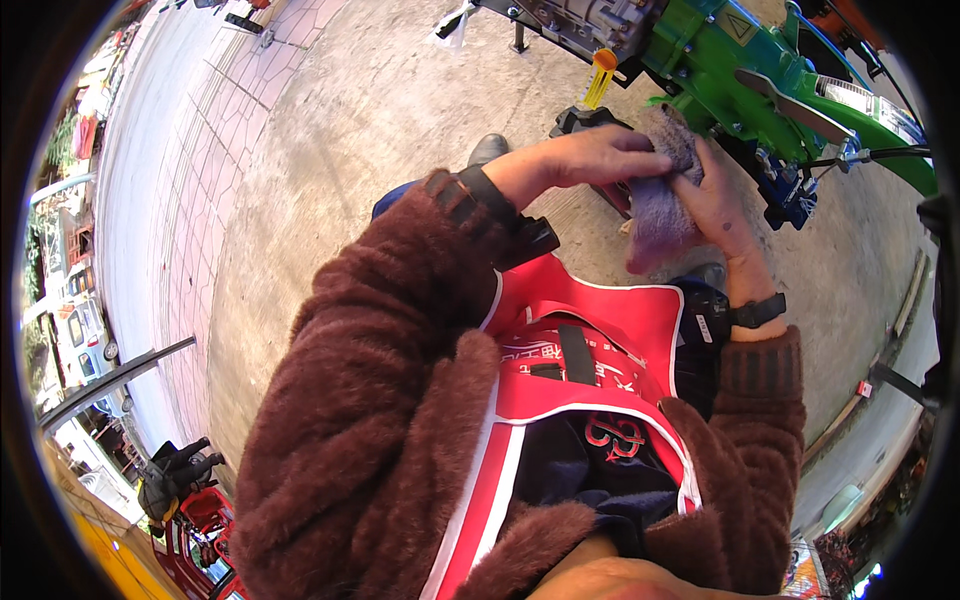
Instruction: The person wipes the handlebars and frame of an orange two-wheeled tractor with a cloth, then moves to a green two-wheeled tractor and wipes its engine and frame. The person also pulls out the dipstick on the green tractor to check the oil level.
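Observation:
A worn purple-grey cloth (pixel 664 215) is bunched between my two hands, out in front of my red apron (pixel 600 300). From the left, my left hand (pixel 598 157) reaches across with its fingers closed over the cloth's near face. My right hand (pixel 716 198) grips the right edge of it, thumb in front and the other fingers mostly hidden behind. The lower end of the cloth hangs loose below both hands. Just beyond them stands a green machine (pixel 700 60) with a grey metal engine part (pixel 595 22); the cloth's top end comes close to its lower side.
A yellow-orange tag or cap (pixel 601 75) sticks out by the engine. Behind my left hand is a black part (pixel 585 122) low on the machine. A lever plate (pixel 795 105) and cables extend at the right. Concrete floor (pixel 330 150) lies below; a shoe (pixel 488 150) shows there.

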Demonstrator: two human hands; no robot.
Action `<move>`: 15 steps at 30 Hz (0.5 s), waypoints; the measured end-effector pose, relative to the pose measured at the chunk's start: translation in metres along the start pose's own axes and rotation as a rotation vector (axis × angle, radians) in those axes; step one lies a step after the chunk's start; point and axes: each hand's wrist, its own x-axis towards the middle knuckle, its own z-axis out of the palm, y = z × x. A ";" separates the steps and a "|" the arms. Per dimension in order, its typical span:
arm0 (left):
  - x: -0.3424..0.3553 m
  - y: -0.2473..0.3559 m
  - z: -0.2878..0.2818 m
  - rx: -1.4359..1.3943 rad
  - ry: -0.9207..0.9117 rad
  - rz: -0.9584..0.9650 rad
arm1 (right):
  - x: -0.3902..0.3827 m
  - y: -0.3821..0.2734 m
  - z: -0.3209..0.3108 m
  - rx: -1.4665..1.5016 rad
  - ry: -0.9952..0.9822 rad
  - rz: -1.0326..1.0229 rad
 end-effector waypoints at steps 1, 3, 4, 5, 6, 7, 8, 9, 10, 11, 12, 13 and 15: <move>0.001 -0.004 -0.008 -0.095 0.108 -0.030 | 0.003 0.003 -0.005 -0.088 0.056 0.021; 0.005 -0.017 -0.026 -0.226 0.286 -0.066 | 0.008 0.010 -0.017 -0.256 0.154 0.047; 0.007 -0.025 -0.034 -0.256 0.373 -0.083 | 0.011 0.014 -0.023 -0.199 0.179 0.062; 0.010 -0.034 -0.040 -0.287 0.461 -0.099 | 0.014 0.018 -0.029 -0.136 0.190 0.056; 0.014 -0.043 -0.042 -0.374 0.510 -0.072 | 0.017 0.023 -0.033 -0.068 0.205 0.045; 0.019 -0.051 -0.044 -0.459 0.558 -0.045 | 0.017 0.026 -0.036 -0.063 0.191 0.006; 0.024 -0.058 -0.047 -0.551 0.592 -0.033 | 0.018 0.030 -0.036 -0.167 0.167 0.062; 0.029 -0.063 -0.050 -0.591 0.619 0.019 | 0.018 0.032 -0.036 -0.259 0.146 0.083; 0.035 -0.065 -0.055 -0.638 0.631 0.056 | 0.017 0.034 -0.036 -0.360 0.117 0.167; 0.038 -0.067 -0.058 -0.681 0.644 0.099 | 0.016 0.034 -0.036 -0.379 0.067 0.095; 0.041 -0.069 -0.059 -0.678 0.677 0.101 | 0.012 0.033 -0.038 -0.406 0.009 0.084; 0.043 -0.069 -0.062 -0.671 0.712 0.109 | 0.010 0.032 -0.040 -0.433 -0.049 0.073; 0.043 -0.068 -0.066 -0.622 0.802 0.138 | 0.008 0.028 -0.047 -0.463 -0.121 0.012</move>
